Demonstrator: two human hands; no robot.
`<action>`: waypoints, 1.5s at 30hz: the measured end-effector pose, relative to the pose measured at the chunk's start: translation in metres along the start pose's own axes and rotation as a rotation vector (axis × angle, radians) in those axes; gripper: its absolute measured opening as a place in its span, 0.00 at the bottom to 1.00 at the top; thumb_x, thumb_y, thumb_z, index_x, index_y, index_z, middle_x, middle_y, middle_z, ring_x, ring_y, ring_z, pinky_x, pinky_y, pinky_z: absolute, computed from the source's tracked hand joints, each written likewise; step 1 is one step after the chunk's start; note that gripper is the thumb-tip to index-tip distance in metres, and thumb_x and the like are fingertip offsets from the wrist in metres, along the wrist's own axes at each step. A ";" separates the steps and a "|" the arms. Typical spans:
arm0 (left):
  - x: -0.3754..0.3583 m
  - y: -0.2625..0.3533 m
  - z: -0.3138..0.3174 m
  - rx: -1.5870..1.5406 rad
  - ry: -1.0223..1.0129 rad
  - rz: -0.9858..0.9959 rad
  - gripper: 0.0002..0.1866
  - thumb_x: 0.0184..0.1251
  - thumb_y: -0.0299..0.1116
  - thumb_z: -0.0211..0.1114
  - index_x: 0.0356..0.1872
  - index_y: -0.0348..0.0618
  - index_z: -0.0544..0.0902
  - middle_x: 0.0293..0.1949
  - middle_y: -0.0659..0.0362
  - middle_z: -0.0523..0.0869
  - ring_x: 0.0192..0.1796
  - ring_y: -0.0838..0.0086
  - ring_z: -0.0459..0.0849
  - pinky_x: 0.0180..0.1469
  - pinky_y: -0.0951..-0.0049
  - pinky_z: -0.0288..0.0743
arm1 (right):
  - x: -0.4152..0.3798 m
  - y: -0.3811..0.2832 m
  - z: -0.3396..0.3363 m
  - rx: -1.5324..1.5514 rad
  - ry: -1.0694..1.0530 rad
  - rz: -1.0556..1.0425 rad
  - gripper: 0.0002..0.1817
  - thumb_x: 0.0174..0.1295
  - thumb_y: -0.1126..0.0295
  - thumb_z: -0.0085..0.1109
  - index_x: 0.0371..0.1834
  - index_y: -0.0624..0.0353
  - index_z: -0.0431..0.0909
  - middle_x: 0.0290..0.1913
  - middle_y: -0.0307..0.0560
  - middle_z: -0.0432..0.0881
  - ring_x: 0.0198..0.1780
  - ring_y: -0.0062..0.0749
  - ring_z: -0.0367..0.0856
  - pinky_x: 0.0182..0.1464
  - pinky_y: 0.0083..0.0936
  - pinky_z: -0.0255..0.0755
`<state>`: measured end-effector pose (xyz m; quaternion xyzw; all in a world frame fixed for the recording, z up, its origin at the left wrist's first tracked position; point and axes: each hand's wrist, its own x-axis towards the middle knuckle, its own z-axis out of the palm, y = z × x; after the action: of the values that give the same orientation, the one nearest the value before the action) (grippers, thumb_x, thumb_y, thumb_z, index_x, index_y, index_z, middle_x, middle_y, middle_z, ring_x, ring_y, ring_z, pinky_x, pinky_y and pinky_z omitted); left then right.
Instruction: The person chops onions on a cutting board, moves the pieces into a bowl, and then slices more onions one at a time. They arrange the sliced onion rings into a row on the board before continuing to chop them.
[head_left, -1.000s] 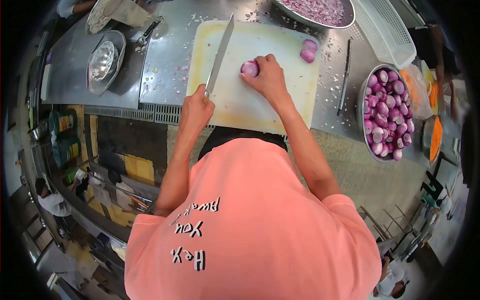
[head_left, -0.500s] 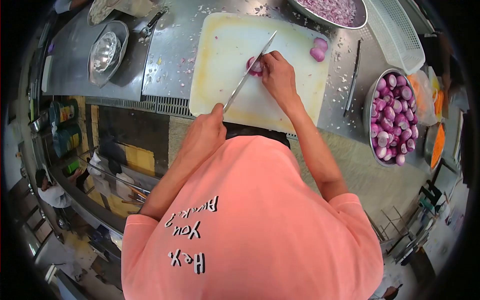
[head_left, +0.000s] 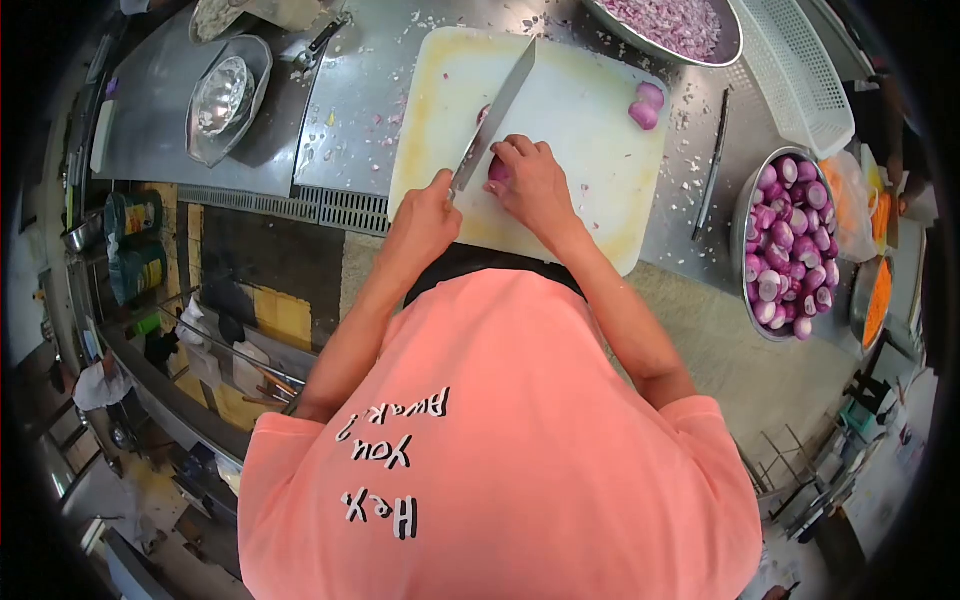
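Note:
My left hand (head_left: 424,218) is closed round the handle of a long kitchen knife (head_left: 505,95), its blade angled up and away over the white cutting board (head_left: 580,110). Close beside the blade, the fingers of my right hand (head_left: 533,188) grip a piece of red onion (head_left: 498,171), partly covered by them. A small onion slice (head_left: 483,114) lies against the far side of the blade. Two peeled red onion pieces (head_left: 645,106) rest at the board's right edge.
A bowl of peeled red onions (head_left: 790,245) stands right, below a white plastic basket (head_left: 800,75). Chopped onion fills a metal bowl (head_left: 670,25) at the back. A dark rod (head_left: 712,165) lies right of the board. Metal bowls (head_left: 228,100) sit left.
My right hand has come nearer my body and slightly left, with an onion piece in its fingers. The knife blade has turned to show more of its flat side. An onion slice now lies left of the blade.

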<state>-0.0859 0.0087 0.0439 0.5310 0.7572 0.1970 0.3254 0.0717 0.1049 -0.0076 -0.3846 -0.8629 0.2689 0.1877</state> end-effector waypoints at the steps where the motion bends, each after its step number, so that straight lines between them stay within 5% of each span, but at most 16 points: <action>1: 0.001 0.000 0.003 -0.001 0.001 -0.007 0.10 0.56 0.21 0.59 0.38 0.30 0.70 0.22 0.39 0.79 0.29 0.40 0.80 0.33 0.49 0.72 | -0.001 -0.003 -0.001 0.027 0.024 0.045 0.24 0.46 0.73 0.73 0.50 0.58 0.79 0.55 0.46 0.79 0.51 0.49 0.77 0.50 0.39 0.77; 3: 0.002 0.005 0.009 -0.043 0.059 0.052 0.10 0.58 0.22 0.58 0.39 0.32 0.69 0.18 0.45 0.75 0.21 0.52 0.75 0.29 0.56 0.69 | -0.002 -0.006 -0.003 0.057 0.038 0.083 0.22 0.47 0.74 0.71 0.49 0.58 0.79 0.54 0.46 0.79 0.50 0.48 0.78 0.49 0.39 0.78; 6: -0.002 0.018 -0.006 0.006 -0.016 0.013 0.12 0.58 0.22 0.59 0.42 0.32 0.70 0.19 0.45 0.76 0.22 0.53 0.77 0.29 0.56 0.70 | 0.000 0.002 -0.008 0.076 0.120 -0.009 0.14 0.51 0.78 0.64 0.43 0.58 0.80 0.49 0.47 0.80 0.46 0.48 0.78 0.46 0.39 0.77; 11: 0.002 0.018 0.015 0.007 0.026 0.063 0.12 0.58 0.23 0.59 0.42 0.32 0.71 0.18 0.45 0.75 0.22 0.52 0.76 0.29 0.57 0.70 | 0.002 0.006 -0.001 0.077 0.127 -0.082 0.09 0.53 0.82 0.57 0.37 0.59 0.80 0.40 0.47 0.80 0.41 0.48 0.77 0.41 0.40 0.75; 18: 0.002 0.043 -0.012 -0.032 -0.053 0.040 0.11 0.59 0.23 0.59 0.42 0.32 0.70 0.20 0.43 0.77 0.25 0.45 0.77 0.33 0.52 0.70 | -0.001 0.010 0.005 0.116 0.234 -0.085 0.10 0.52 0.83 0.58 0.37 0.58 0.79 0.39 0.46 0.79 0.39 0.46 0.78 0.39 0.38 0.76; 23: 0.020 0.024 0.024 0.038 0.043 0.147 0.11 0.59 0.23 0.58 0.41 0.32 0.70 0.18 0.46 0.75 0.22 0.51 0.76 0.32 0.55 0.70 | -0.009 0.014 0.012 0.178 0.261 -0.059 0.10 0.52 0.83 0.59 0.37 0.59 0.78 0.38 0.46 0.79 0.40 0.46 0.79 0.40 0.39 0.77; 25: 0.020 0.045 0.002 -0.014 -0.074 0.040 0.12 0.59 0.23 0.59 0.42 0.31 0.70 0.20 0.43 0.77 0.25 0.46 0.78 0.32 0.53 0.70 | -0.011 0.014 0.010 0.192 0.264 -0.064 0.10 0.52 0.83 0.59 0.37 0.59 0.78 0.38 0.47 0.79 0.40 0.47 0.79 0.40 0.39 0.76; 31: 0.012 0.035 0.025 0.097 -0.012 0.088 0.10 0.56 0.20 0.58 0.39 0.28 0.73 0.24 0.37 0.81 0.32 0.40 0.83 0.36 0.47 0.73 | -0.013 0.016 0.016 0.280 0.299 -0.062 0.09 0.52 0.84 0.59 0.37 0.61 0.77 0.38 0.49 0.79 0.40 0.48 0.80 0.40 0.39 0.76; 45: 0.009 0.048 0.008 0.079 -0.036 0.120 0.13 0.58 0.22 0.59 0.45 0.29 0.72 0.22 0.41 0.80 0.31 0.43 0.83 0.35 0.50 0.72 | -0.016 0.020 0.023 0.328 0.378 -0.085 0.10 0.49 0.86 0.58 0.35 0.64 0.77 0.37 0.51 0.79 0.38 0.50 0.80 0.38 0.40 0.76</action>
<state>-0.0499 0.0340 0.0671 0.5911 0.7254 0.1766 0.3053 0.0810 0.0968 -0.0392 -0.3560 -0.7726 0.3202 0.4168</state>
